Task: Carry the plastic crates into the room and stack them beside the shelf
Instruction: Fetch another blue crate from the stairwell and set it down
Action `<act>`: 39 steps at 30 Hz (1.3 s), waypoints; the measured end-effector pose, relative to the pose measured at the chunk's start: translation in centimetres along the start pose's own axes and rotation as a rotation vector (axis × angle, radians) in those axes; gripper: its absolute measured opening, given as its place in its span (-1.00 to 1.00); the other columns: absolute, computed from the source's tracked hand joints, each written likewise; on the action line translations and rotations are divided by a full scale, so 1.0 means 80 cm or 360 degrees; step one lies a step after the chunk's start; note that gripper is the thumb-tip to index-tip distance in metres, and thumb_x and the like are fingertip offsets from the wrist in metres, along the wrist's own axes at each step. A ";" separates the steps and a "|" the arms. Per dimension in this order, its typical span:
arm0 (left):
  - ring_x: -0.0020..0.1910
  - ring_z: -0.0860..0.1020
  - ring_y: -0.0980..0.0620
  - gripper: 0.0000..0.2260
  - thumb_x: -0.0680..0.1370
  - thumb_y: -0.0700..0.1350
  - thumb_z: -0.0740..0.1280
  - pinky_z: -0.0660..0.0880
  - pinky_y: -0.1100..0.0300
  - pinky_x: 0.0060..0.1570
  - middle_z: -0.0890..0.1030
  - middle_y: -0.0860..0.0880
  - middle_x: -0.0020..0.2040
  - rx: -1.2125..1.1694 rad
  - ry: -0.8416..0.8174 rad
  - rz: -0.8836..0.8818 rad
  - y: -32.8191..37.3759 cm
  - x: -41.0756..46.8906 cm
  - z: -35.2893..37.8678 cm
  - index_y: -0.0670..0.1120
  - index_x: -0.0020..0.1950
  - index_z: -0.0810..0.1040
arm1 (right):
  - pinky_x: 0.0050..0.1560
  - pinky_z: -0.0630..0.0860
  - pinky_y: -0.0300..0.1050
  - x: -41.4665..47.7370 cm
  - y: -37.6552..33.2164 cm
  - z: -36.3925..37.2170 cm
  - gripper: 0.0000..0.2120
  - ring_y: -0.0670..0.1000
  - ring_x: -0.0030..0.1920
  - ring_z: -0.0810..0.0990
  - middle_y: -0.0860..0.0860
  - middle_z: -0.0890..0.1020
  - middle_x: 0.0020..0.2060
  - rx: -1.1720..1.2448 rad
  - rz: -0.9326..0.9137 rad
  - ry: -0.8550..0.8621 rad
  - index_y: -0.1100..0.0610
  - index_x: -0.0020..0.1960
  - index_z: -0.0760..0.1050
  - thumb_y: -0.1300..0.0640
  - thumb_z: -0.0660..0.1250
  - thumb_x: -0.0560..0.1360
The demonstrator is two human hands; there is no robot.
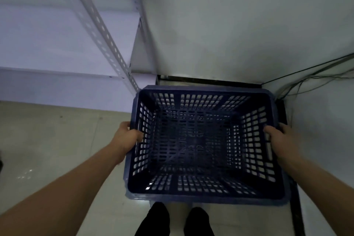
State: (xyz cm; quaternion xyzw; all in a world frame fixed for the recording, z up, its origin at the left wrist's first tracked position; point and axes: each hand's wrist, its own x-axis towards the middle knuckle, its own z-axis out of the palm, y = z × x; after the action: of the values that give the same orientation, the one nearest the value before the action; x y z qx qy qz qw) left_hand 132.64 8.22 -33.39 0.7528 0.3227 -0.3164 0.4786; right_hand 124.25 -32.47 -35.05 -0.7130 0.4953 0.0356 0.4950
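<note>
The left hand (129, 137) and the right hand (282, 138) each grasp one short side of the dark blue perforated plastic crate (203, 145). The fingers are curled over the rim near its middle, where a handle slot is cut in the wall. Between the two hands the crate sits level with its open top up, and nothing lies inside it. I judge it light and rather stiff. Such thin lattice walls may bend a little when squeezed, so the thick rim and the handle slots are the right places to hold. The smooth plastic could slip from a loose grasp. Just to the left of the left hand stands the white metal shelf (47, 40) with its slotted post (103, 30), near the crate's far left corner. Beyond the grip is the pale wall (229, 25), and to the right of the right hand thin dark cables (310, 79) run along it. Below the grip is the pale tiled floor (57, 149). I cannot tell whether the crate already rests on the floor or on something under it.
</note>
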 end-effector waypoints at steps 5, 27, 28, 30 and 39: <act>0.02 0.59 -0.20 -0.41 0.39 -0.35 0.31 0.60 -0.14 0.05 0.58 -0.19 0.09 0.0033 -0.0044 -0.0002 -0.004 0.029 0.014 -0.08 0.41 0.32 | 0.05 0.52 0.05 0.027 0.025 0.026 -0.59 0.04 -0.08 0.60 0.17 0.62 0.18 0.0128 0.0009 -0.0063 0.05 0.44 0.46 0.14 0.37 0.61; -0.01 0.59 -0.09 -0.35 0.29 -0.20 0.34 0.57 -0.04 -0.03 0.56 -0.08 0.06 0.0055 0.0082 0.0095 -0.021 0.041 0.046 -0.03 0.36 0.23 | 0.10 0.44 -0.08 0.044 0.044 0.041 -0.52 0.08 0.11 0.57 0.07 0.60 0.23 0.0248 -0.0080 0.0169 0.12 0.51 0.45 0.16 0.35 0.59; 0.00 0.59 -0.09 -0.34 0.25 -0.17 0.31 0.57 -0.08 0.02 0.57 -0.07 0.06 0.0059 0.0095 0.0093 -0.020 0.041 0.046 -0.01 0.34 0.23 | 0.08 0.44 -0.11 0.045 0.045 0.041 -0.53 0.08 0.11 0.57 0.08 0.61 0.23 0.0243 -0.0091 0.0165 0.13 0.49 0.47 0.17 0.34 0.59; 0.02 0.59 -0.10 -0.34 0.23 -0.15 0.30 0.57 -0.12 0.07 0.57 -0.07 0.06 0.0063 0.0118 0.0091 -0.021 0.041 0.046 0.01 0.33 0.23 | 0.03 0.43 -0.17 0.046 0.046 0.043 -0.54 0.09 0.11 0.57 0.09 0.61 0.22 0.0228 -0.0098 0.0157 0.15 0.49 0.48 0.19 0.32 0.59; 0.01 0.58 -0.12 -0.32 0.20 -0.17 0.29 0.58 -0.15 0.08 0.56 -0.11 0.08 0.0006 0.0081 0.0033 -0.007 0.049 0.049 -0.01 0.31 0.24 | 0.06 0.46 -0.13 0.067 0.029 0.042 -0.52 0.10 0.13 0.60 0.11 0.63 0.23 0.0170 -0.0100 0.0106 0.11 0.50 0.47 0.16 0.35 0.58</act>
State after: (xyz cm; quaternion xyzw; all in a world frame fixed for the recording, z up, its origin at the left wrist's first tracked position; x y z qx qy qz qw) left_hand 133.87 5.49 -38.08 0.7647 0.3263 -0.2927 0.4723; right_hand 126.73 -33.62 -41.25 -0.7015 0.4901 -0.0300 0.5164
